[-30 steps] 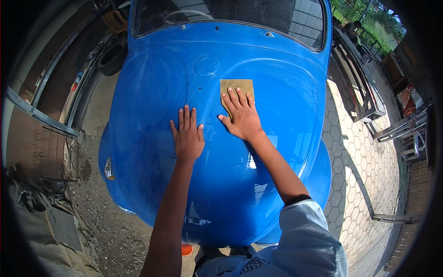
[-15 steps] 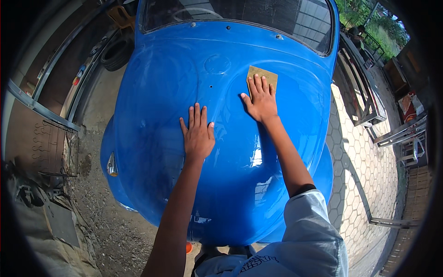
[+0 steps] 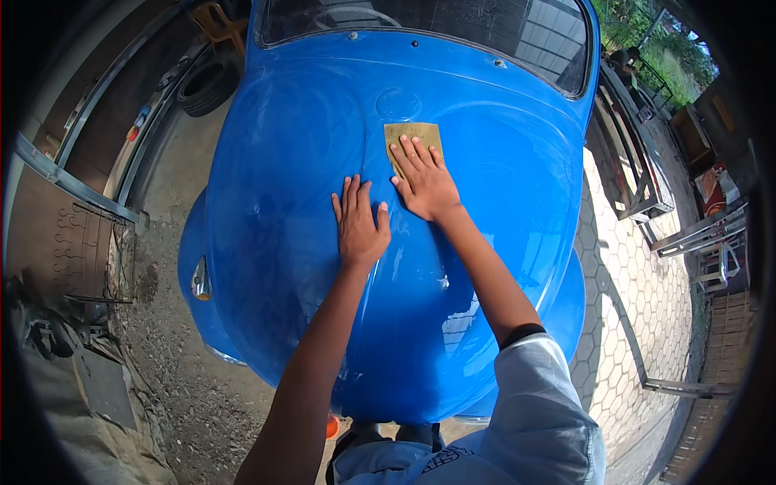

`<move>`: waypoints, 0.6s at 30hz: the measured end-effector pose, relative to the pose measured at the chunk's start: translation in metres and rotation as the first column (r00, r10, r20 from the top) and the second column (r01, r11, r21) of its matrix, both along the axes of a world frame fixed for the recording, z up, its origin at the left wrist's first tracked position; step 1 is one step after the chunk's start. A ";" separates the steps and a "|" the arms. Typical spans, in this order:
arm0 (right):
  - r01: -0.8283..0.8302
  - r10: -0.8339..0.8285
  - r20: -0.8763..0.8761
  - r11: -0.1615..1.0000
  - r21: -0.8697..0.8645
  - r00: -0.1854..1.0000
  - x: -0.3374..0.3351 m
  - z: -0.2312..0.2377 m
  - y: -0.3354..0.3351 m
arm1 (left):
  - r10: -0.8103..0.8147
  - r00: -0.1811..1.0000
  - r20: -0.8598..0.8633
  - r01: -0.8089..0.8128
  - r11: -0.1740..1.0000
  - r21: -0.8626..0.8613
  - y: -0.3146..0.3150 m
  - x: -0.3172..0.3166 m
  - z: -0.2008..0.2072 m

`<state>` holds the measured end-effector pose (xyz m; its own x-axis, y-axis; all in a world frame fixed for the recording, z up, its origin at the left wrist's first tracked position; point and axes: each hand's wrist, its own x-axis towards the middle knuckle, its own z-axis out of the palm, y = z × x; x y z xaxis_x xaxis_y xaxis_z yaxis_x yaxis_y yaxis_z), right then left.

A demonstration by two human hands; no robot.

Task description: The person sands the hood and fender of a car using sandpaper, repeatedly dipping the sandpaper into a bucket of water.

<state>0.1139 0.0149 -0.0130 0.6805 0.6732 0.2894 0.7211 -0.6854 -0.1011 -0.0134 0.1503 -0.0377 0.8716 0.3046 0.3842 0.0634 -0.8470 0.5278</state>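
Below me is the rounded blue front lid of a car (image 3: 283,178), with glossy reflections and hazy, dull patches. My right hand (image 3: 428,184) lies flat, fingers spread, over a tan sheet of what looks like sandpaper (image 3: 416,131), pressing it against the lid. The sheet's far part shows beyond the fingertips; its underside is hidden. This hand is just right of the middle ridge, near a round outline in the panel (image 3: 398,105). My left hand (image 3: 361,226) rests open on the lid, left of and nearer than the right, with nothing in it.
Past the lid is the windscreen (image 3: 453,32). On the left are a tyre (image 3: 208,87), an orange chair (image 3: 218,26) and gravel ground (image 3: 186,347). To the right, hexagonal paving (image 3: 630,307) runs beside metal frames (image 3: 638,162). An orange object (image 3: 332,427) sits low by my legs.
My right hand has slid left with the tan sheet, from the lid's right side toward its middle. The left hand stays on the lid, and the view has shifted slightly.
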 end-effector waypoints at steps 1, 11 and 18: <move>0.061 -0.065 0.044 0.993 0.097 0.997 0.027 0.009 0.022 | 0.015 0.999 -0.041 -0.015 1.000 -0.007 0.008 -0.003 0.000; -0.096 0.096 -0.006 0.995 -0.010 0.995 -0.012 0.005 0.026 | 0.081 0.965 -0.248 -0.021 0.971 0.237 0.100 -0.011 0.008; 0.237 -0.239 -0.009 0.958 0.160 0.971 0.144 0.011 0.066 | 0.087 0.970 -0.228 -0.038 0.976 0.213 0.099 -0.007 0.014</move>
<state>0.2580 0.0814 -0.0023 0.8117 0.4369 0.3876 0.5407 -0.8131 -0.2157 -0.0202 0.2488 -0.0236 0.9263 0.2976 0.2309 0.2210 -0.9258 0.3066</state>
